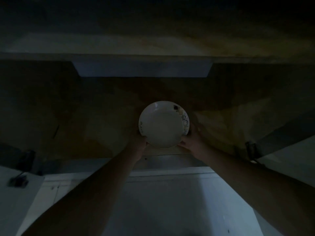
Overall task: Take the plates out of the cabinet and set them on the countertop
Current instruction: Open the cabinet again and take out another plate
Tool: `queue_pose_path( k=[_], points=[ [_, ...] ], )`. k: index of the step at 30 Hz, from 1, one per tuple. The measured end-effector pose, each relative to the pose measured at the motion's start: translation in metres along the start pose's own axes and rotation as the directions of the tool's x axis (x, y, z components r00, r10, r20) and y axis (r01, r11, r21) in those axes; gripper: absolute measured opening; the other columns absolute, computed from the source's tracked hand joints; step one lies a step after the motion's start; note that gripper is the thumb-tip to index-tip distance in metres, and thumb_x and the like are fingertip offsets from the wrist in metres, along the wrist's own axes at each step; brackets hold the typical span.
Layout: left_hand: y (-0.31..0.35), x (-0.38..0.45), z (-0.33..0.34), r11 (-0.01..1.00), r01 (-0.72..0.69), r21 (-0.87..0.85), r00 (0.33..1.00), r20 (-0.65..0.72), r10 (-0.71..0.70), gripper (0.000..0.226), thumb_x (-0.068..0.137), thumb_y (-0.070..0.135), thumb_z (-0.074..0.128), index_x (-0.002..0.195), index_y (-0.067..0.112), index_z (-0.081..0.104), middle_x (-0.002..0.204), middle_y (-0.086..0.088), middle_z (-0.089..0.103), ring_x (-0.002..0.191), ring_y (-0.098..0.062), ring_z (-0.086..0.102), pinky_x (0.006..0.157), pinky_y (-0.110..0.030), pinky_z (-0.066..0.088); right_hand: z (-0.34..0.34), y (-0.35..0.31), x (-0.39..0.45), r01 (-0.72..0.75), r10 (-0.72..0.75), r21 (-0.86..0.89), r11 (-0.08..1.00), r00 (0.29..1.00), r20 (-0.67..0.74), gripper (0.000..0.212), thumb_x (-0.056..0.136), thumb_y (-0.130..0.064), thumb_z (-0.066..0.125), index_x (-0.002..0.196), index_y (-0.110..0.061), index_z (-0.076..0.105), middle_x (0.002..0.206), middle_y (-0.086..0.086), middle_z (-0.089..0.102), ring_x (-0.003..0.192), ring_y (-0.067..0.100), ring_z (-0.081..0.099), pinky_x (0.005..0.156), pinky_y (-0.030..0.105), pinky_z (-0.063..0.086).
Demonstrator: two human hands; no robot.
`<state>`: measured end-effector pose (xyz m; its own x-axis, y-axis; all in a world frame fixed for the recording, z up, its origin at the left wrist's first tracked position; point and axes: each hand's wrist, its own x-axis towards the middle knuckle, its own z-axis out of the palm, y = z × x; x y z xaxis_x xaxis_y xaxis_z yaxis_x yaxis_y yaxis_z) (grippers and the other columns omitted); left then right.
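Observation:
A white plate (162, 125) with a dark pattern on its rim is held up inside the dim open cabinet (102, 108), near the front edge of the brown shelf. My left hand (139, 144) grips its lower left rim. My right hand (191, 142) grips its lower right rim. Both arms reach up and forward from the bottom of the view. A second rim seems to show behind the right edge, so this may be a small stack; the light is too dim to be sure.
Open cabinet doors (281, 150) swing out at both sides, with hinges (251, 149) showing. A pale panel (143, 69) lies at the cabinet's back. Below the shelf edge is a white wall (170, 201).

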<state>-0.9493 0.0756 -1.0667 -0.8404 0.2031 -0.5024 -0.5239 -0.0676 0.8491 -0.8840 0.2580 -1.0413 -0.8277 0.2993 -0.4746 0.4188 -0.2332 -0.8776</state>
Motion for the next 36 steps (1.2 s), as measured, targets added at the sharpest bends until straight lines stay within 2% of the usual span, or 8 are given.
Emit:
queue_pose_path(
  k=[4, 6, 10, 15, 20, 25, 29, 36],
  points=[
    [-0.002, -0.033, -0.013, 0.995, -0.063, 0.076, 0.998, 0.012, 0.062, 0.033, 0.081, 0.009, 0.064, 0.108, 0.028, 0.060, 0.117, -0.006, 0.065, 0.105, -0.028, 0.061, 0.087, -0.045, 0.054, 0.005, 0.000, -0.040, -0.017, 0.017, 0.021, 1.000, 1.000, 0.007, 0.077, 0.086, 0.007, 0.064, 0.143, -0.033, 0.032, 0.139, 0.001, 0.046, 0.115, 0.023, 0.055, 0.068, 0.030, 0.058],
    [0.008, -0.063, -0.017, 0.998, -0.006, 0.056, 1.000, -0.009, 0.006, 0.038, 0.084, -0.003, 0.062, 0.115, 0.019, 0.061, 0.119, -0.015, 0.065, 0.103, -0.032, 0.064, 0.086, -0.050, 0.056, 0.008, -0.006, -0.074, -0.057, 0.057, 0.020, 0.998, 0.998, -0.008, 0.075, 0.086, 0.012, 0.059, 0.142, -0.030, 0.033, 0.139, 0.004, 0.048, 0.117, 0.025, 0.055, 0.073, 0.032, 0.059],
    [0.048, -0.134, -0.030, 0.997, 0.078, -0.003, 0.997, -0.023, -0.078, 0.059, 0.075, -0.019, 0.053, 0.112, 0.025, 0.061, 0.105, -0.005, 0.067, 0.089, -0.023, 0.064, 0.059, -0.035, 0.059, 0.016, -0.031, -0.148, -0.148, 0.147, -0.042, 0.988, 0.989, -0.037, 0.074, 0.087, 0.014, 0.054, 0.144, -0.027, 0.031, 0.142, 0.007, 0.045, 0.124, 0.026, 0.050, 0.086, 0.033, 0.055],
    [0.101, -0.229, -0.047, 0.976, 0.200, 0.089, 0.977, -0.092, -0.192, 0.062, 0.072, -0.016, 0.061, 0.118, 0.025, 0.052, 0.102, -0.011, 0.066, 0.088, -0.029, 0.061, 0.070, -0.039, 0.055, 0.034, -0.087, -0.244, -0.229, 0.228, -0.029, 0.973, 0.973, -0.044, 0.075, 0.085, 0.015, 0.057, 0.139, -0.031, 0.035, 0.136, 0.006, 0.048, 0.121, 0.025, 0.050, 0.085, 0.031, 0.053],
    [0.167, -0.328, -0.054, 0.969, 0.247, -0.005, 0.963, -0.113, -0.246, 0.068, 0.062, -0.013, 0.061, 0.120, 0.021, 0.053, 0.093, -0.003, 0.065, 0.081, -0.024, 0.064, 0.061, -0.037, 0.058, 0.050, -0.147, -0.333, -0.316, 0.315, -0.043, 0.948, 0.948, -0.029, 0.068, 0.087, 0.007, 0.061, 0.134, -0.036, 0.038, 0.134, 0.003, 0.051, 0.120, 0.023, 0.052, 0.086, 0.031, 0.054],
    [0.213, -0.428, -0.066, 0.963, 0.260, -0.074, 0.959, -0.099, -0.267, 0.061, 0.080, -0.024, 0.051, 0.118, 0.023, 0.055, 0.100, -0.005, 0.067, 0.089, -0.018, 0.063, 0.053, -0.026, 0.057, 0.062, -0.207, -0.410, -0.488, 0.489, 0.030, 0.872, 0.870, -0.066, 0.038, 0.096, -0.014, 0.056, 0.131, -0.025, 0.048, 0.123, 0.012, 0.063, 0.106, 0.034, 0.066, 0.088, 0.041, 0.056],
    [0.249, -0.504, -0.083, 0.966, 0.259, -0.013, 0.956, -0.137, -0.258, 0.067, 0.077, -0.018, 0.055, 0.121, 0.032, 0.059, 0.103, -0.003, 0.072, 0.097, -0.022, 0.067, 0.073, -0.044, 0.060, 0.067, -0.253, -0.484, -0.482, 0.479, -0.024, 0.876, 0.875, -0.071, 0.025, 0.099, -0.024, 0.053, 0.123, -0.021, 0.056, 0.110, 0.014, 0.071, 0.095, 0.034, 0.071, 0.080, 0.039, 0.059],
    [0.328, -0.621, -0.102, 0.978, 0.204, 0.044, 0.968, -0.159, -0.195, 0.075, 0.075, -0.016, 0.052, 0.101, 0.053, 0.063, 0.100, -0.001, 0.073, 0.091, -0.017, 0.068, 0.061, -0.031, 0.058, 0.095, -0.316, -0.588, -0.419, 0.413, -0.066, 0.906, 0.907, -0.079, 0.022, 0.097, -0.025, 0.052, 0.115, -0.022, 0.064, 0.096, 0.007, 0.076, 0.084, 0.027, 0.073, 0.072, 0.034, 0.059]
  ],
)
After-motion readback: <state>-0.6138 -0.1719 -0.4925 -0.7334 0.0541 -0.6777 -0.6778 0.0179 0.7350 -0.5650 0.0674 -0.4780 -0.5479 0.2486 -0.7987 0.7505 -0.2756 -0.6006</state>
